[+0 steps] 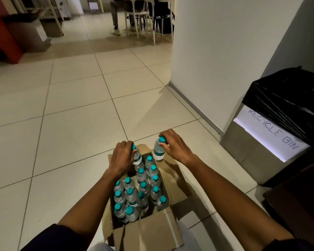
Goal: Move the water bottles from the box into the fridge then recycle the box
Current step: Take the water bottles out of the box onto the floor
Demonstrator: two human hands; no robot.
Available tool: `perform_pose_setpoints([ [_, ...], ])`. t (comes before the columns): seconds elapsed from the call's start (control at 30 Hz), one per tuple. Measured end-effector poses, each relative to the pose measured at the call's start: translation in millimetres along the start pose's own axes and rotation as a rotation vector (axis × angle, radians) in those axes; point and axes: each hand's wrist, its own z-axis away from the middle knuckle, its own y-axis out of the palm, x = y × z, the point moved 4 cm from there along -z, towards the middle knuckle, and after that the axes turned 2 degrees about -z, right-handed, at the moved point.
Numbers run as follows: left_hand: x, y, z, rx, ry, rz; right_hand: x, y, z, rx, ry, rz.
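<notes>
An open cardboard box stands on the tiled floor right below me, flaps spread. Several small clear water bottles with teal caps stand inside it. My left hand grips one water bottle by its neck at the box's far left corner. My right hand holds a second water bottle by its cap, lifted above the box's far right edge. No fridge is in view.
A steel bin with a black liner and a paper sign reading RECYCLE BIN stands to the right against a white wall. A dark cabinet is at the lower right. Far back, a person sits on white chairs.
</notes>
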Motion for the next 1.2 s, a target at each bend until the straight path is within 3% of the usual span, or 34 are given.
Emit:
perform_pose_setpoints([
  [0.23, -73, 22, -20, 0.013, 0.123, 0.030, -66, -28, 34, -0.028, 0.218, 0.039],
  [0.37, -100, 55, -29, 0.100, 0.128, 0.075, -104, -20, 55, 0.003, 0.339, 0.062],
  [0.6, -117, 122, -44, 0.258, 0.165, -0.105, -155, 18, 85, 0.060, 0.476, 0.058],
  [0.83, -103, 173, -60, 0.398, 0.182, -0.237, -185, 50, 94, 0.091, 0.542, 0.018],
  [1.2, -101, 214, -62, 0.523, 0.213, -0.371, -187, 84, 86, 0.172, 0.462, 0.013],
])
